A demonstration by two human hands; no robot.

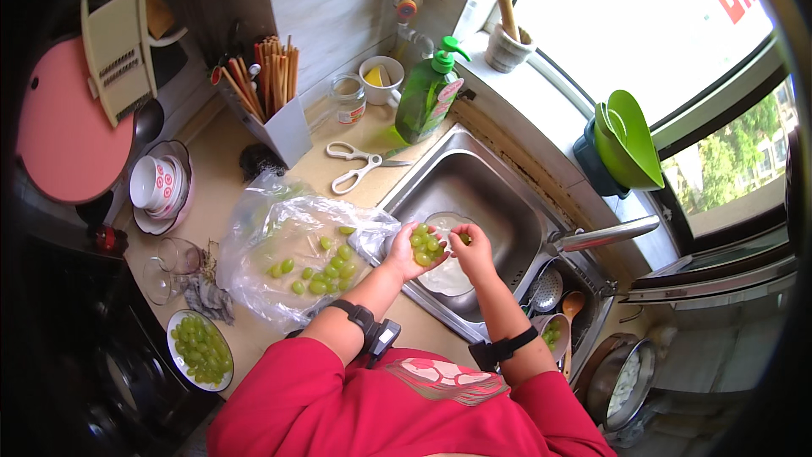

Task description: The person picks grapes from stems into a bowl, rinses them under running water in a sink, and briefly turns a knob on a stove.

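Observation:
Several green grapes (425, 245) lie in my cupped left hand (406, 255), palm up over the near left side of the steel sink (507, 203). Just to its right, my right hand (472, 251) holds a green grape (465, 238) at its fingertips. Below both hands, a bowl of whitish liquid (447, 276) sits in the sink. To the left, a clear plastic bag (254, 266) on the counter has more grapes (330, 273) in it. An oval plate (177, 365) heaped with grapes is at the counter's left edge, and a bowl of grapes (560, 333) stands at the right in the smaller basin.
White-handled scissors (361, 167) lie behind the bag, near a green soap bottle (424, 101) and a chopstick holder (287, 133). The faucet (609, 233) reaches out right of the sink. A slotted ladle (547, 289) and wooden spoon (573, 304) rest in the small basin. Glasses (162, 279) stand left.

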